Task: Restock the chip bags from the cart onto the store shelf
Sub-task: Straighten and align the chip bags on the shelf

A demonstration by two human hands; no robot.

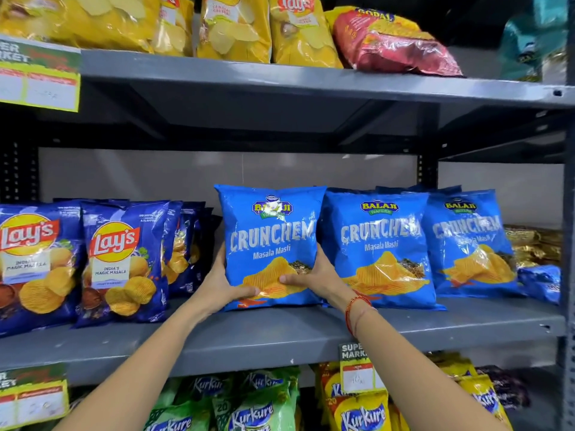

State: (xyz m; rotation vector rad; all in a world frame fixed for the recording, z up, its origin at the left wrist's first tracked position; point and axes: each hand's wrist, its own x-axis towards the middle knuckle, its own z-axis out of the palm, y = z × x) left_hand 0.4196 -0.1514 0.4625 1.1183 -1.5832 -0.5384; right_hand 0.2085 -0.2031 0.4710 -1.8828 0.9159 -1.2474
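Grey middle shelf (280,334): Lay's bags (118,262) frame-left, Crunchem bags (379,244) centre-right, possibly gold packs (535,244) far right.

1. Centre of frame: blue chip bag (270,244), printed "BALAJI WAFERS", "CRUNCHEM", "Masala Masti".
2. Right of it: second blue bag (378,247) with the same print; the third bag (469,241) reads "BALAJI".
3. Left: dark blue bags (121,262), "Lay's", "INDIA'S MAGIC MASALA".
4. Top: yellow bag (298,29), "Lay's".
5. Bottom: green bags (252,412) and yellow bags (361,412), "Kurkure".
6. Lower right: shelf tag (354,368), "SUPER MARK…".
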